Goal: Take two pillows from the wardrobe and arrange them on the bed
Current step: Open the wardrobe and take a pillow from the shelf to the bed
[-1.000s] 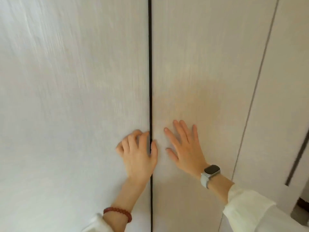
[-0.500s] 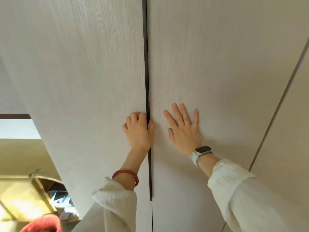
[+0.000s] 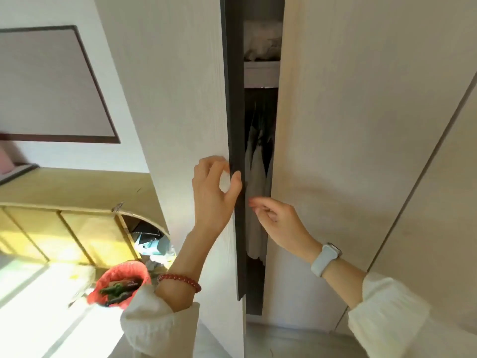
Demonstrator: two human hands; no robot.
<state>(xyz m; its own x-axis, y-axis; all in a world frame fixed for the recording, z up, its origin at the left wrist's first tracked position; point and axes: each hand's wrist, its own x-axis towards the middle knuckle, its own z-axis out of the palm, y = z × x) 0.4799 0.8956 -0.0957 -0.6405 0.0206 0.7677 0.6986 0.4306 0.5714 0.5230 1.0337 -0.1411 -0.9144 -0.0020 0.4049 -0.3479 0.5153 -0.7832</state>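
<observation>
Pillows, or what may be pillows, show only as a pale crumpled bundle (image 3: pixel 263 42) on the top shelf (image 3: pixel 260 71) inside the wardrobe, glimpsed through the narrow gap between the two doors; I cannot tell for sure what the bundle is. The left door (image 3: pixel 180 99) stands slightly ajar, its dark edge (image 3: pixel 236 125) turned toward us. The left hand (image 3: pixel 214 192) pinches that edge, thumb on the dark side and fingers curled on the pale face, a red bead bracelet (image 3: pixel 179 279) on its wrist. The right hand (image 3: pixel 278 220) hovers just beside the gap, near the right door (image 3: pixel 361 125), fingers loosely curled and holding nothing, a pale watch (image 3: pixel 325 258) on its wrist. Both sleeves are white. Below the shelf, light garments (image 3: pixel 256 177) hang in the dark interior. Far to the left, a yellow cabinet (image 3: pixel 64 228) sits in sunlight, and a red-lined bin (image 3: pixel 120 282) with dark items in it stands near the left door's lower part.
</observation>
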